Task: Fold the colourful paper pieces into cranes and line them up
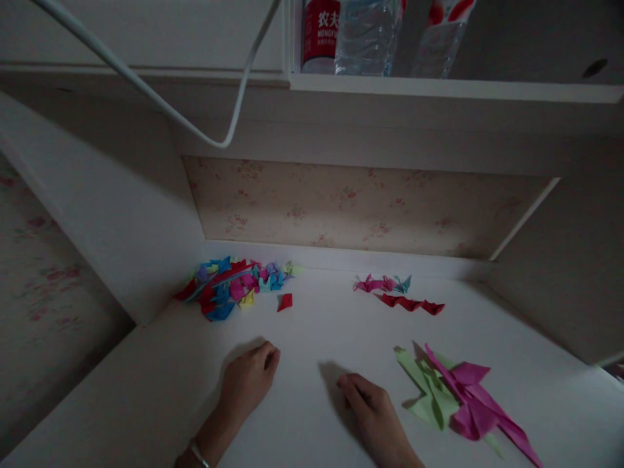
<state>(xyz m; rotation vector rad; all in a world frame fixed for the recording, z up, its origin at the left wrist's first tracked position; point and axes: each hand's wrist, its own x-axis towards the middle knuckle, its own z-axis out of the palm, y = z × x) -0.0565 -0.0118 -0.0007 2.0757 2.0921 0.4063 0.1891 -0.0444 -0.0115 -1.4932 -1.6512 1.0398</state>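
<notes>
My left hand rests on the white desk top in a loose fist, with a bracelet at its wrist. Nothing shows in its curled fingers. My right hand is also closed, its thumb against the bent forefinger, and no object is visible in it. Beyond the left hand lies a small red folded paper piece beside a heap of colourful origami. To the right of the right hand lie a large pink folded paper piece and, partly under it, a light green one.
Farther back on the right lie a red zigzag-folded strip, pink small origami and a teal one. A white cable hangs at the upper left. Plastic bottles stand on a shelf above. Side panels flank the desk.
</notes>
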